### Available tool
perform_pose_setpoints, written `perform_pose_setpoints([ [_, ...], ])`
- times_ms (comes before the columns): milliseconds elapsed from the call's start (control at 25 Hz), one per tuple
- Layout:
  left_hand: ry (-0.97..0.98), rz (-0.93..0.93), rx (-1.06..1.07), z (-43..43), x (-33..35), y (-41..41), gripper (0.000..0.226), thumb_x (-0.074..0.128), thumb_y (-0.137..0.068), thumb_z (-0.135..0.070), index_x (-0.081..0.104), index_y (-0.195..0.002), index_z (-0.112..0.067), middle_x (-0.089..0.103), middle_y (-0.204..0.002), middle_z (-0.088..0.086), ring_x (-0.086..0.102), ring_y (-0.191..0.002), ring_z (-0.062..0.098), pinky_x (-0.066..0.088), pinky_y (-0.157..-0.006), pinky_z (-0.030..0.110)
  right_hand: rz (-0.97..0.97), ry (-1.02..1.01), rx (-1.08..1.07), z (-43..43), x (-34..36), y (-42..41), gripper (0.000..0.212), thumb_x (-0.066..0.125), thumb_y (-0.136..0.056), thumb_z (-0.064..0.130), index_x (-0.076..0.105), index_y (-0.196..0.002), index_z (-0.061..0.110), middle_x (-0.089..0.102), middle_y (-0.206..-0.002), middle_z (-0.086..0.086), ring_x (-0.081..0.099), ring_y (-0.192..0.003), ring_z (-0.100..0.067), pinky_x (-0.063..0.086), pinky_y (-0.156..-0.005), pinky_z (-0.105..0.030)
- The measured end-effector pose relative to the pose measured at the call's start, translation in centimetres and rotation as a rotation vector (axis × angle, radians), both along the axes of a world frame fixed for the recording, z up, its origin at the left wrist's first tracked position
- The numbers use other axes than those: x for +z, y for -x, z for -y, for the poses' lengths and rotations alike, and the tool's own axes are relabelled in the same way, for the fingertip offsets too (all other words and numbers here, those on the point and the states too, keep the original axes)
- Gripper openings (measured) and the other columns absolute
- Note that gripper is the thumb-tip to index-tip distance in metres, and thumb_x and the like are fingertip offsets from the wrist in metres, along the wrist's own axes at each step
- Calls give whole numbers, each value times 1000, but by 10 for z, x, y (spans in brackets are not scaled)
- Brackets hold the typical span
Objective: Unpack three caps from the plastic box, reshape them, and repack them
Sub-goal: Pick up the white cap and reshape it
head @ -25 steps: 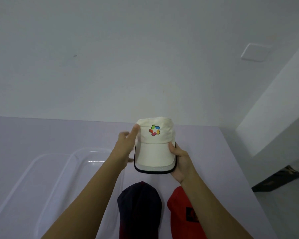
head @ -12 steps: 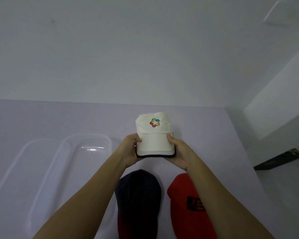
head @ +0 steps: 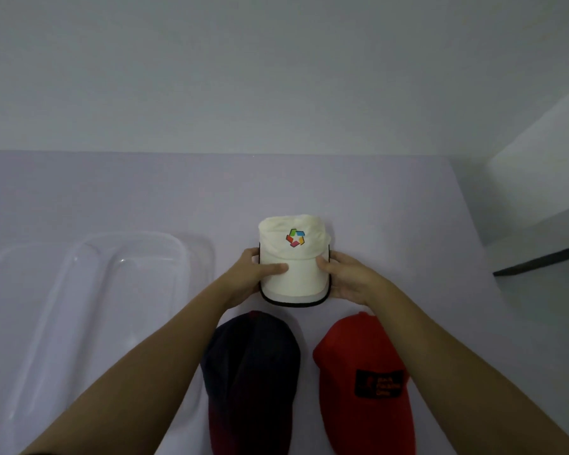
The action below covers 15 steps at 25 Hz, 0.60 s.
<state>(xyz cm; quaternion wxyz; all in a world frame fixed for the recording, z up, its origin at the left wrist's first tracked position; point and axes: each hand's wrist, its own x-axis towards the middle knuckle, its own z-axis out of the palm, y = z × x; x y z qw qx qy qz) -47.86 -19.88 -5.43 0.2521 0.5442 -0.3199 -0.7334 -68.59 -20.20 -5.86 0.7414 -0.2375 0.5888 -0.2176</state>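
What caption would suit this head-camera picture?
Left hand and right hand grip the white cap by its brim, beyond a dark cap and a red cap; clear plastic box at left.

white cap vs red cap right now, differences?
The white cap has a multicolour logo; the red cap a dark lettered patch.
The left hand and right hand grip the white cap's brim; the red cap lies unheld on the table.
The white cap is farther from the person, the red cap nearer.
Shared: both outside the plastic box, brims toward the person.
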Motion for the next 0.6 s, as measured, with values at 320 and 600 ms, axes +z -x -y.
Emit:
perform_pose_setpoints([
  [320,254,785,-354,-1,-22,-3,80,69,-72,-58,42,-130,-10,45,-120,6,48,-108,20,46,-92,36,-660,398,341,-3,-30,15,54,58,-85,49,56,-127,14,56,-129,-9,55,-114,-22,47,-97,-38],
  [600,494,615,10,16,-3,-15,51,56,-91,-25,37,-139,-23,43,-135,-2,57,-85,15,46,-79,25,-692,746,293,18,-8,28,47,55,-93,23,42,-137,20,45,-134,0,50,-74,3,41,-70,-8],
])
